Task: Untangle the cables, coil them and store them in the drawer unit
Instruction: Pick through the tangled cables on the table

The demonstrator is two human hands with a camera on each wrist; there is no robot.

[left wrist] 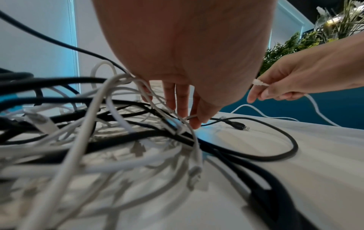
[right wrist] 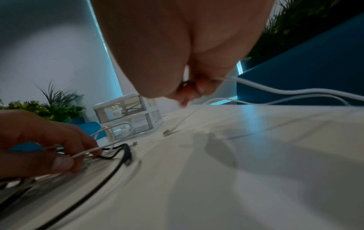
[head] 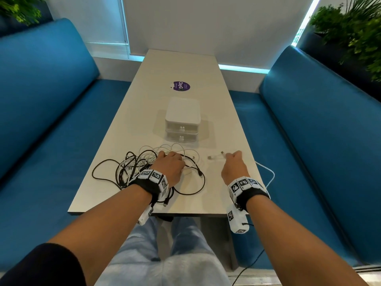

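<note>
A tangle of black and white cables (head: 136,168) lies on the near left of the white table (head: 185,65). My left hand (head: 167,156) rests on its right side, and thumb and fingers pinch a white strand of the tangle (right wrist: 84,153). Further right, my right hand (head: 228,155) pinches a separate white cable (head: 216,157) near its plugs. That cable trails off the table's right edge (head: 268,172). The white two-drawer unit (head: 182,120) stands just beyond the hands with both drawers shut. The upper drawer (right wrist: 128,110) holds something dark.
A purple round sticker (head: 180,86) lies further back on the table. Blue benches (head: 51,110) run along both sides, with plants (head: 354,34) behind them. A black cable's plug (left wrist: 239,126) lies loose on the table between the hands.
</note>
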